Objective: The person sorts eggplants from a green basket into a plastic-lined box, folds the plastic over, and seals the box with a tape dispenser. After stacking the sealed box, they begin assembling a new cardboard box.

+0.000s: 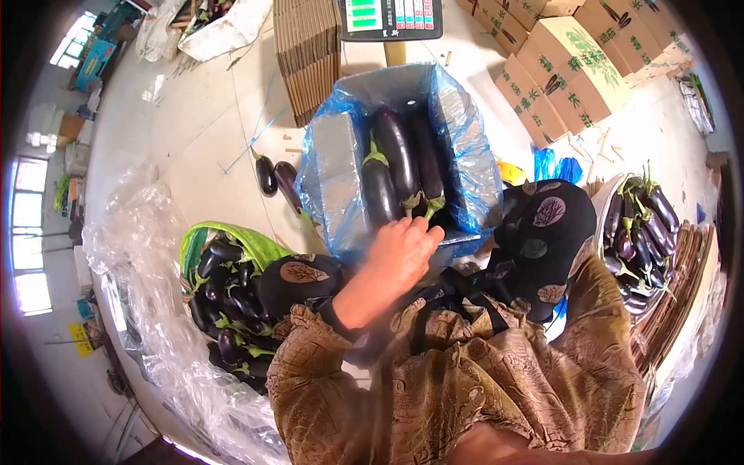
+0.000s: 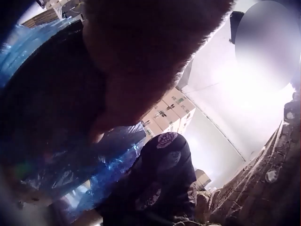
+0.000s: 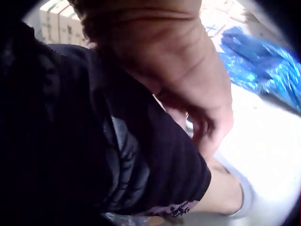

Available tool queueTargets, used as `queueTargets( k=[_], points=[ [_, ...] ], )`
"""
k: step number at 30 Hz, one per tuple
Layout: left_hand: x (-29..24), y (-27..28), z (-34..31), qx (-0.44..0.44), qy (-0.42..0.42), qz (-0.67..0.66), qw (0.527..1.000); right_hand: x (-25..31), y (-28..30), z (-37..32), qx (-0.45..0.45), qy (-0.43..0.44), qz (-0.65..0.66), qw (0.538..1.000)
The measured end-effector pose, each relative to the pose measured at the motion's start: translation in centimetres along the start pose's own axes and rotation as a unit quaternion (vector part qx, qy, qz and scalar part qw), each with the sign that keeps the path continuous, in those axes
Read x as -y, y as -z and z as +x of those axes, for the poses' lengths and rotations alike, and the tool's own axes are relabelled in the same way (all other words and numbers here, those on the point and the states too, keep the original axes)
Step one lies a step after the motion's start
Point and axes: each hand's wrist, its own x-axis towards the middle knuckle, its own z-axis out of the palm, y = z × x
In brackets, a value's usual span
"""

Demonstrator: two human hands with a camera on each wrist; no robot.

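eggplants [image 1: 395, 159], three long dark ones, lie side by side in a grey box [image 1: 335, 155] lined with a blue plastic bag [image 1: 474, 147]. their green stem caps point toward the person. the box stands in front of a scale's display [image 1: 390, 17].

the left hand [image 1: 403, 249] reaches in over the near edge of the box. its fingers lie close together and almost straight, with the tips resting on the stem caps of the middle and right eggplants. it touches them and does not clasp either one. the left wrist view is dark, showing only the palm close up and the blue plastic below it.

the right hand [image 3: 207, 117] shows clearly only in its own wrist view. it hangs beside dark patterned cloth [image 3: 117, 141] with the fingers loosely curled. the frame is blurred, so i cannot tell whether anything sits inside them.

two loose eggplants [image 1: 275, 177] lie on the pale floor just left of the box. nearer the person on the left, a green bag [image 1: 232, 236] holds a heap of eggplants, with a crumpled clear plastic sheet [image 1: 147, 256] beside it. on the right, a basket [image 1: 604, 194] holds another heap. printed cartons [image 1: 570, 74] stand in a row at the upper right, and a stack of flat cardboard [image 1: 306, 50] lies left of the scale.
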Motion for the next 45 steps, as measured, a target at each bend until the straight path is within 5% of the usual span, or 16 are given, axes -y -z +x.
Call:
queueTargets(
  k=[1,15,17,18,21,23,25,26,27,28,33,44,45],
  points=[
    [0.0,0.0,0.0,-0.071,-0.029,0.004,0.997,-0.3,-0.3,-0.3,-0.005,-0.001,0.003,1.0],
    [-0.6,0.1,5.4,-0.153,-0.029,0.086,0.984,-3.3,-5.9,-13.9,-0.049,-0.117,0.045,0.991],
    [-4.2,-0.3,4.2,-0.367,-0.13,0.058,0.919,-3.6,-7.1,-15.4,-0.055,-0.135,0.055,0.988],
    [-5.7,-1.4,3.0,-0.343,-0.174,-0.01,0.923,-3.7,-7.5,-15.9,-0.056,-0.143,0.057,0.986],
    [-6.3,-8.5,2.2,-0.085,0.045,-0.233,0.968,-3.8,-8.3,-15.9,-0.046,-0.165,0.059,0.983],
    [-2.3,-20.3,0.5,0.122,0.134,-0.251,0.951,-3.6,-8.3,-15.9,-0.041,-0.186,0.052,0.98],
    [2.4,-32.7,-3.3,0.302,0.115,-0.252,0.912,-3.3,-7.6,-14.8,-0.034,-0.204,0.041,0.978],
    [3.0,-35.3,-6.2,0.267,0.167,-0.345,0.884,-3.2,-7.2,-13.5,-0.035,-0.209,0.035,0.977],
    [4.6,-43.7,-11.4,0.29,0.125,-0.553,0.771,-3.0,-6.7,-12.2,-0.036,-0.214,0.028,0.976],
    [2.7,-38.2,-9.2,0.374,0.169,-0.383,0.827,-3.2,-6.2,-10.3,-0.034,-0.218,0.022,0.975],
    [6.4,-36.5,-0.4,0.361,0.105,-0.372,0.849,-2.4,-2.4,-1.5,-0.038,-0.22,-0.021,0.975],
    [3.3,-31.2,1.7,0.375,-0.025,-0.269,0.887,-0.3,-2.2,-0.3,-0.056,-0.209,-0.048,0.975],
    [2.0,-27.0,3.0,0.349,-0.016,-0.254,0.902,-0.2,-2.2,0.2,-0.053,-0.204,-0.051,0.976]
  ],
)
